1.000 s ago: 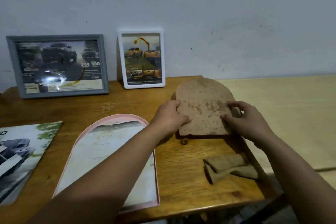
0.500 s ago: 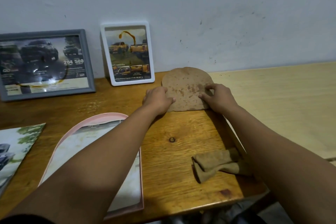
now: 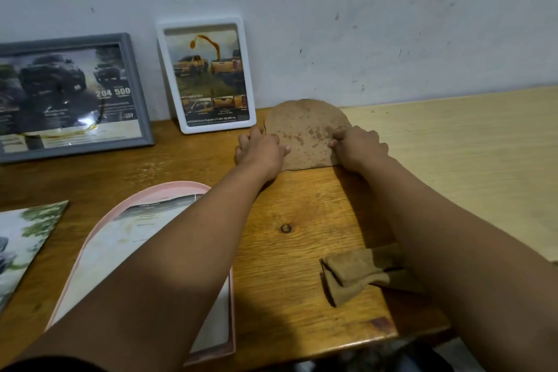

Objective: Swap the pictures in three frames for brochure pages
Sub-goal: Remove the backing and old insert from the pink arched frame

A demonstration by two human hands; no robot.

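Note:
A brown arched backing board (image 3: 306,133) stands tilted near the wall at the back of the wooden table (image 3: 290,251). My left hand (image 3: 261,152) grips its left edge and my right hand (image 3: 357,146) grips its right edge. A pink arched frame (image 3: 145,199) lies flat at the front left with a pale brochure page in it, partly hidden by my left forearm. A grey frame (image 3: 71,96) and a white frame (image 3: 206,77), both holding car brochure pages, lean on the wall.
A brochure (image 3: 24,238) lies at the table's left edge. A folded brown stand piece (image 3: 356,275) rests at the front right, beside my right forearm. A lighter wooden surface (image 3: 468,154) adjoins on the right. The white wall (image 3: 332,9) is close behind.
Both hands have carried the backing board away from me toward the wall and tipped it more upright. The view shifted right and closer.

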